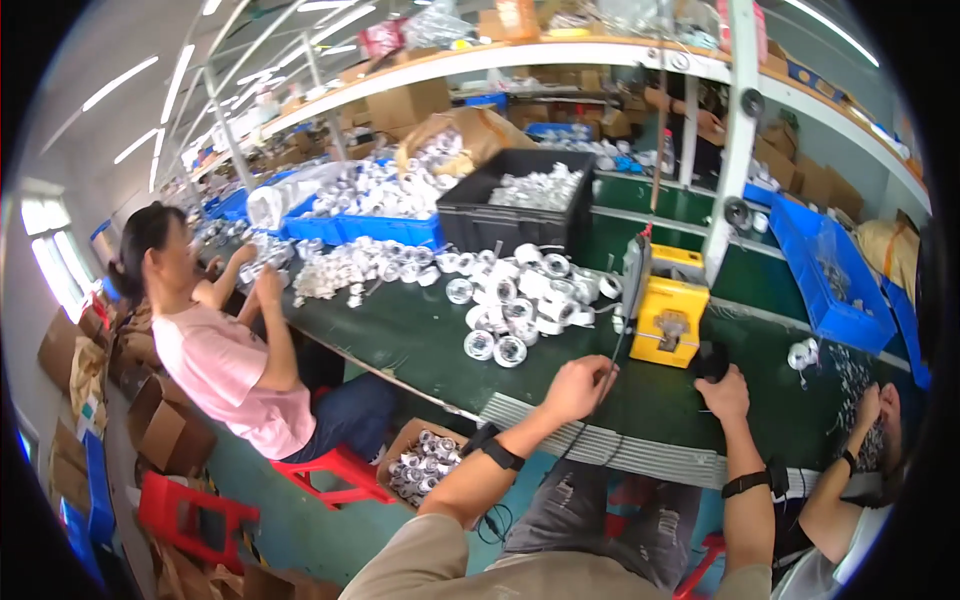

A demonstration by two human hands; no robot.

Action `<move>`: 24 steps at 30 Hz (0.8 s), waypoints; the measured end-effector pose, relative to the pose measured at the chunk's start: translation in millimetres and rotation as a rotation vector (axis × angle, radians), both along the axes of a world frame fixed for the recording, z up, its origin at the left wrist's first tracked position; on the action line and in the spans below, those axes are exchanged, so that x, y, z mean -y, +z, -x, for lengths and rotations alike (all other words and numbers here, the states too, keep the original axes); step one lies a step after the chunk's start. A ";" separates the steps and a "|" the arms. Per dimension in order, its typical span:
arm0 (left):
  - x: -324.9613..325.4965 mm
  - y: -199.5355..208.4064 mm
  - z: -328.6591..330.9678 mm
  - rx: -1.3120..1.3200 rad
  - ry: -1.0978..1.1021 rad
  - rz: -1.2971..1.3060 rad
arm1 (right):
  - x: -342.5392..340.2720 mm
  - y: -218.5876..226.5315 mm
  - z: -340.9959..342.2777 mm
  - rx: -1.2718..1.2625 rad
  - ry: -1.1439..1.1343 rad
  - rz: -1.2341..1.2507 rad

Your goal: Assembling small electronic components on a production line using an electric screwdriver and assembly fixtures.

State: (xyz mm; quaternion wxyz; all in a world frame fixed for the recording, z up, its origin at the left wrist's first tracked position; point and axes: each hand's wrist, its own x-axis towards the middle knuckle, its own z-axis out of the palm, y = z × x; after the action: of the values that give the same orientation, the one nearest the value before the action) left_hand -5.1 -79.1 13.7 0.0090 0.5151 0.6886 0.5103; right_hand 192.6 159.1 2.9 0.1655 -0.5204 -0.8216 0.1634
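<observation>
My left hand (582, 388) is closed at the table's near edge, its fingertips pinched on a thin dark cable (618, 362). The cable runs up beside a yellow box-shaped device (664, 335) with a grey metal part on its front. My right hand (726, 392) is wrapped round a black object (712, 360) just right of that device; its kind is hard to make out. Left of the device lies a heap of white round lamp-like parts (530, 295) with clear faces. A grey piece (634, 280) hangs from a cord against the device's left side.
A black crate (470, 218) and blue bins (390, 232) of parts stand behind the heap. Another blue bin (820, 270) is at right, near a metal post (728, 150). One co-worker (230, 350) sits at left; another's hands (880, 412) are at far right. A parts carton (405, 450) stands below.
</observation>
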 end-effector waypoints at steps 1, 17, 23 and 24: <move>-4.1 9.5 -2.9 -0.039 -0.055 0.068 | 2.9 2.1 -8.9 0.017 0.031 0.031; -53.6 57.8 11.8 -0.365 -0.273 0.536 | 54.9 25.2 -33.5 0.099 0.306 0.087; -79.9 33.8 17.1 -0.264 -0.236 0.425 | 75.4 25.6 -50.5 0.053 0.419 0.024; -81.0 28.0 16.7 -0.254 -0.234 0.430 | 78.6 27.2 -52.7 0.055 0.447 0.017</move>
State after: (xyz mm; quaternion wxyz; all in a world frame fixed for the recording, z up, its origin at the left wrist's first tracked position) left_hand -21.8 1.8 41.7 0.0906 0.6373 0.7126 0.2792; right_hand 245.3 80.5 30.1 0.0982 -0.3312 -0.9193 0.1885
